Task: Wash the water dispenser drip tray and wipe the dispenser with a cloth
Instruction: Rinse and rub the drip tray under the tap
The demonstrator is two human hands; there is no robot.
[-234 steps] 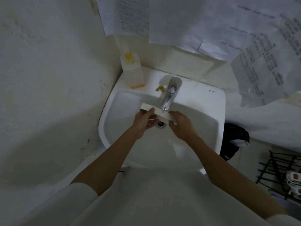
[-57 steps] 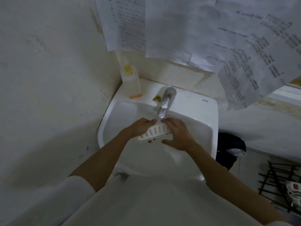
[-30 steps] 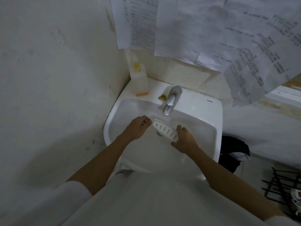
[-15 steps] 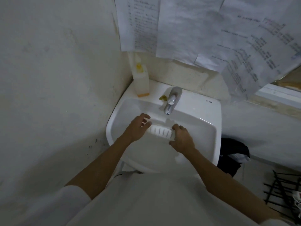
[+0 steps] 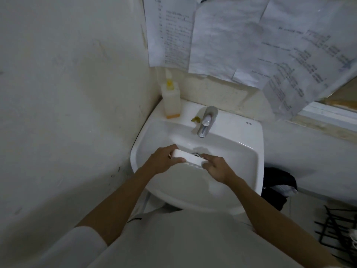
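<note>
A small white drip tray (image 5: 190,158) hangs over the basin of a white sink (image 5: 249,151), just in front of the drain. My left hand (image 5: 163,160) grips its left end and my right hand (image 5: 217,167) grips its right end. The tray is turned so that a plain side faces me and its slots are hidden. A chrome tap (image 5: 206,120) stands behind it; no water stream shows. No cloth or dispenser is in view.
A soap bottle with orange liquid (image 5: 171,100) stands at the sink's back left corner. Printed papers (image 5: 231,39) hang on the wall above. A wall runs close on the left. A dark bag (image 5: 278,186) and a black wire rack (image 5: 338,229) sit at the right.
Both hands have turned the tray over, so its slotted face no longer shows. The tray has stayed low in the basin, away from the tap.
</note>
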